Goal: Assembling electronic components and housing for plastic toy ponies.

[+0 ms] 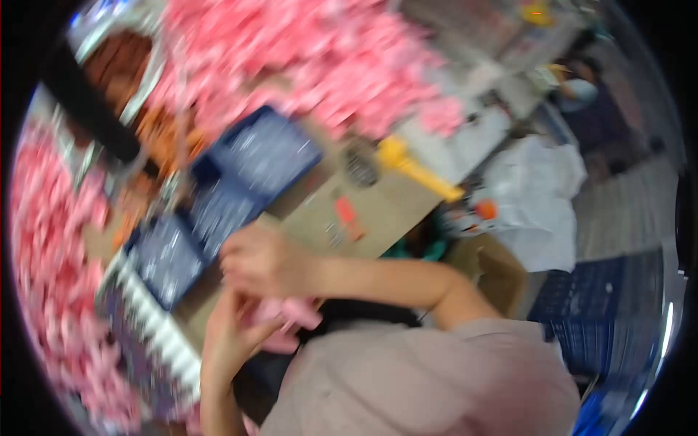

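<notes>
Just over the near edge of the surface [385,218], toward its left corner, the left hand [224,338] was mostly closed on a pink piece [297,314], thumb against it. The right hand [265,260] bent in close above, fingers curled — whether they gripped anything, the blur hid. That piece looked partway through handling, not set down. Toward the left edge, blue trays [206,168] held small clear pieces [273,149]; along the far edge lay a pink heap [305,58] — how much of it was finished could not be told.

Left head-worn fisheye camera, looking down from above, left hand [229,336] and right hand [265,259] near, tabletop [398,218] beyond
</notes>
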`<state>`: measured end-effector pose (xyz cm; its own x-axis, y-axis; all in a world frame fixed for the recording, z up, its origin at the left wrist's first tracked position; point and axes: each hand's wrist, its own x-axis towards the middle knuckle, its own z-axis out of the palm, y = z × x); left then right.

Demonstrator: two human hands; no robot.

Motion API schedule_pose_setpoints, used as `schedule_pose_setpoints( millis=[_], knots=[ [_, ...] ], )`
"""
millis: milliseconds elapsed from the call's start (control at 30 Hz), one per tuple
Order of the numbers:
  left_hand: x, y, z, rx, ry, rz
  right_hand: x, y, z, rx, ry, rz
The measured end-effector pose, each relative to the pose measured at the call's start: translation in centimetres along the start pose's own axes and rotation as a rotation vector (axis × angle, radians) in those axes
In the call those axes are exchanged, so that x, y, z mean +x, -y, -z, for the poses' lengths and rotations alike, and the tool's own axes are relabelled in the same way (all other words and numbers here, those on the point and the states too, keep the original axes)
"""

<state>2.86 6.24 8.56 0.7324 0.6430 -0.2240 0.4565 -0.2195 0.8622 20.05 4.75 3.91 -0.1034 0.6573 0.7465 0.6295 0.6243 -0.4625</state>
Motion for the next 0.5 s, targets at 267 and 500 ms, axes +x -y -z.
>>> schedule_pose_setpoints(
  millis=[267, 500],
  knots=[
    [-2.7, 0.8, -3.9, 0.287, -0.361, -0.083, -1.8, 2.3, 3.6, 0.068, -0.026, 0.139],
    [-3.0, 0.0, -4.5, 0.422, -0.391, -0.182, -1.1, 4.7, 3.6, 0.785, -0.179, -0.681]
  ],
)
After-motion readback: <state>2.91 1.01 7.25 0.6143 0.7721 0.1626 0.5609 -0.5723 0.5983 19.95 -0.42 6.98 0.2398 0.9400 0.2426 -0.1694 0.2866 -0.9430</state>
